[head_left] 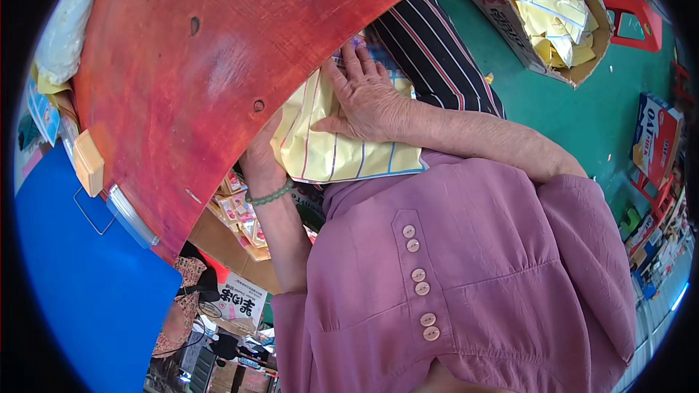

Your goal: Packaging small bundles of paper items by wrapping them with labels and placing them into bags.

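A yellow sheet with coloured stripes (346, 147), paper or thin film, lies over my lap, partly under the red table's edge. My right hand (368, 102) rests flat on its upper part, fingers stretched forward and thumb apart. Beyond those fingertips a bluish-purple patterned piece (382, 54) shows in part. My left hand (263, 151), below a green bead bracelet, reaches in at the sheet's left side. Its fingers are hidden behind the sheet and the tabletop, so what they hold does not show.
The red wooden table (167, 87) fills the upper left. Below its edge, a carton holds small pink-and-white packets (240, 211). A wooden block (88, 162) sits at the table's left rim beside a blue panel (87, 276). Yellow sheets fill a cardboard box (535, 65) on the green floor, near a red stool (641, 18).
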`<state>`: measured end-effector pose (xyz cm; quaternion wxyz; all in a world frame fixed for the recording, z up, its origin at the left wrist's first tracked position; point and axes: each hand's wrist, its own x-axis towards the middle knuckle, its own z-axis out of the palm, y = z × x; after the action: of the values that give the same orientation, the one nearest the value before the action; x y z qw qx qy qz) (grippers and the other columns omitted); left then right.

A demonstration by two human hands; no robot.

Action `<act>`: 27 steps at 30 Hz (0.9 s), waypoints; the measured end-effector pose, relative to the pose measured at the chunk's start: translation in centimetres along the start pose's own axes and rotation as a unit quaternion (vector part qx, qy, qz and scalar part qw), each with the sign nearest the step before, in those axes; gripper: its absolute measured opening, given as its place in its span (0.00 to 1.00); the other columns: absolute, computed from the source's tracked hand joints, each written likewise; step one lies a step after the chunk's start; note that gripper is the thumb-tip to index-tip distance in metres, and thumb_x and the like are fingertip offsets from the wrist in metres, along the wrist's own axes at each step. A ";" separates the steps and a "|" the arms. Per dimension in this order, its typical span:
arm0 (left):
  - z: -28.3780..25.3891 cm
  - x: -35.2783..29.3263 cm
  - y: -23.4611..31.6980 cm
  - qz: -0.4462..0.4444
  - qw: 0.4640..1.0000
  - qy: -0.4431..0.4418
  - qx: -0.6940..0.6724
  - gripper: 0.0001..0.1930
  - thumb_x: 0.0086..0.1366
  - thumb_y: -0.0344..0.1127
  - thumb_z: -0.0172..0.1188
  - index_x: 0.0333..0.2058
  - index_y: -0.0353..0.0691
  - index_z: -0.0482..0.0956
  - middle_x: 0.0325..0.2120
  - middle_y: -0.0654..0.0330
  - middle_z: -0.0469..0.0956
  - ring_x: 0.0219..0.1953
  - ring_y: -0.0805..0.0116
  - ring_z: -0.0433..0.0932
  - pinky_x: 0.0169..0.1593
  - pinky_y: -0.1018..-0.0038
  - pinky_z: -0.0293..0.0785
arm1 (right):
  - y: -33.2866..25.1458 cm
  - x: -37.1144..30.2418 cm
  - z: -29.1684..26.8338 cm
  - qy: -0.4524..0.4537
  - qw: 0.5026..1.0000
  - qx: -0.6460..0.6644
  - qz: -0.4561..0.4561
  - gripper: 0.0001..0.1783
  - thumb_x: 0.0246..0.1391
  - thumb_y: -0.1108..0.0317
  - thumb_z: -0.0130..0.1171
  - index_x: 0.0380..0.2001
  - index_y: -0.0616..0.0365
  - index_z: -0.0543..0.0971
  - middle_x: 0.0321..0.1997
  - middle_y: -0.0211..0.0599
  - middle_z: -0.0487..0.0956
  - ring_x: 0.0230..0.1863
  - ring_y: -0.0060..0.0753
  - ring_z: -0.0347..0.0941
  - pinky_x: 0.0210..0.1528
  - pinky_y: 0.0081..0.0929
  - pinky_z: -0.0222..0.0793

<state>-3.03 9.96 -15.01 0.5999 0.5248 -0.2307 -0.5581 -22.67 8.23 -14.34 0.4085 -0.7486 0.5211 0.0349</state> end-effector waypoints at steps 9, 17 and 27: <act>-1.2 0.0 -2.5 -0.107 0.991 0.048 -0.069 0.21 0.67 0.34 0.51 0.55 0.28 0.67 0.51 0.47 0.72 0.52 0.55 0.74 0.56 0.61 0.72 | 0.2 -1.7 -0.6 -0.024 0.999 -0.002 -0.027 0.57 0.52 0.30 0.48 0.69 0.61 0.41 0.70 0.72 0.37 0.71 0.72 0.37 0.67 0.59 0.47; 3.5 0.5 0.2 -0.168 0.979 0.043 -0.109 0.20 0.68 0.35 0.48 0.54 0.28 0.67 0.51 0.46 0.73 0.51 0.52 0.75 0.56 0.60 0.72 | 1.2 -2.4 -0.9 -0.014 0.998 0.010 -0.057 0.54 0.53 0.36 0.51 0.67 0.66 0.47 0.69 0.73 0.41 0.69 0.73 0.43 0.67 0.55 0.51; 2.6 0.9 -1.3 -0.081 0.997 -0.015 0.015 0.22 0.58 0.22 0.57 0.53 0.30 0.69 0.48 0.51 0.74 0.49 0.56 0.74 0.55 0.63 0.72 | 2.8 -1.5 -3.9 0.057 0.989 0.033 -0.132 0.32 0.50 0.59 0.61 0.55 0.67 0.69 0.57 0.59 0.69 0.55 0.56 0.70 0.58 0.42 0.67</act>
<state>-5.64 8.44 -15.56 0.5414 0.5425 -0.2045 -0.6089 -27.06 6.48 -12.63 0.4036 -0.7974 0.4415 -0.0795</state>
